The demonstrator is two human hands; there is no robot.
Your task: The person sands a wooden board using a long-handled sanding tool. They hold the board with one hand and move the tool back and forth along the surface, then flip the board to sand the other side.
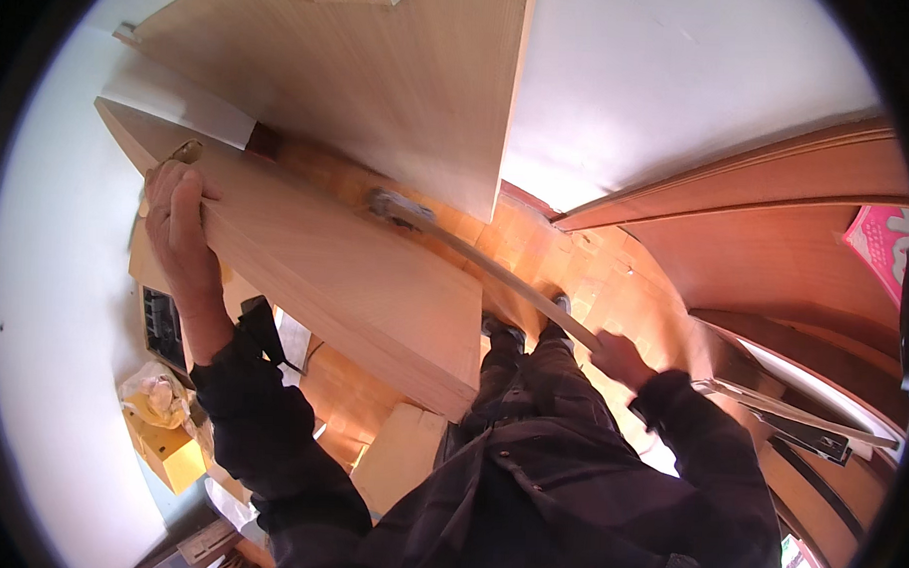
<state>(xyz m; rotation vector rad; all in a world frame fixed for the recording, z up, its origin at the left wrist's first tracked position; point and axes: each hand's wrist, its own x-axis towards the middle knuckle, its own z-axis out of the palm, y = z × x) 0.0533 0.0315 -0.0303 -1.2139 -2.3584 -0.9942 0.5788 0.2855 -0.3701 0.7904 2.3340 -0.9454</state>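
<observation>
My left hand is closed over the near long edge of a thick pale wooden panel, which lies diagonally across the left and middle of the view. A small metal piece shows just beyond my fingertips. My right hand grips a long slender pole at the lower right of the panel. The pole's far end has a grey, blurred head down by the floor, partly in the panel's shadow; I cannot make out exactly what it is.
A large wooden board stands beyond, beside a white wall. Reddish wooden furniture lines the right. A yellow box, a black case and a loose board sit lower left. My feet are on parquet flooring.
</observation>
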